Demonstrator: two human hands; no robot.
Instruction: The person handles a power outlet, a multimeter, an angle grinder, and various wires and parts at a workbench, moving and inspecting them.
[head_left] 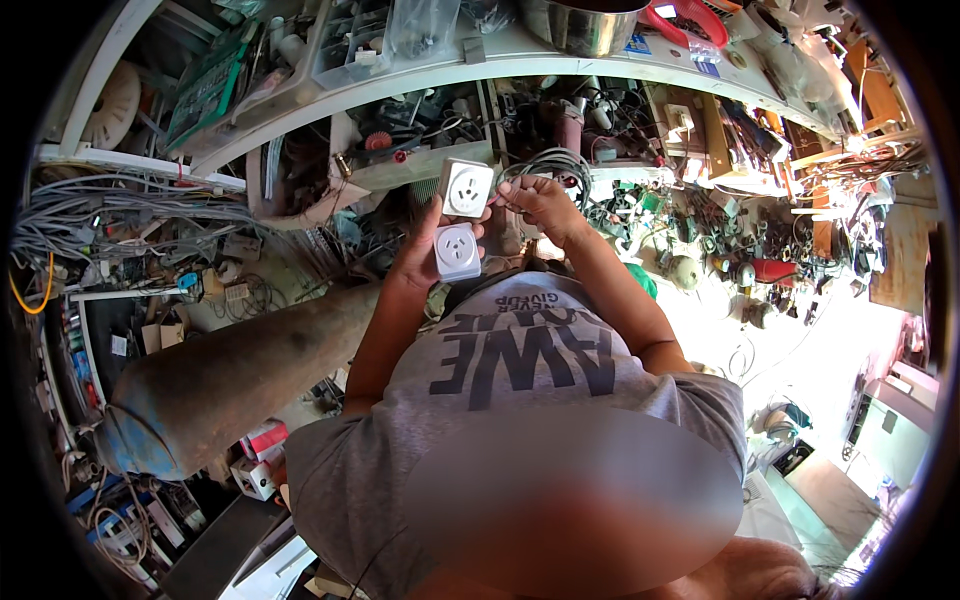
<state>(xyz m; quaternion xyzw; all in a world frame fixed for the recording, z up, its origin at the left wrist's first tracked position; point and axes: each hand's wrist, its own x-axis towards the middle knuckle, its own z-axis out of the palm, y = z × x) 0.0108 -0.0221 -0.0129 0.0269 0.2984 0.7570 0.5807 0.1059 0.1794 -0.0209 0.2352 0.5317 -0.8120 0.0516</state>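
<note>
Two white square power sockets are held one above the other in my left hand [425,245], whose fingers wrap round their sides. The upper socket [467,187] faces up at the camera, and the lower socket [457,252] sits just below it. My right hand [542,208] is pinched at the right edge of the upper socket on a small pinkish item, too small to name. A coil of grey cable [560,160] lies just beyond my right hand.
A long shelf [480,72] with a steel pot [585,25] and parts boxes runs across the top, above cluttered compartments [400,165]. A large rusty metal cylinder [240,370] lies at my left below bundled cables [130,205]. Tangled hardware [730,280] crowds the right side.
</note>
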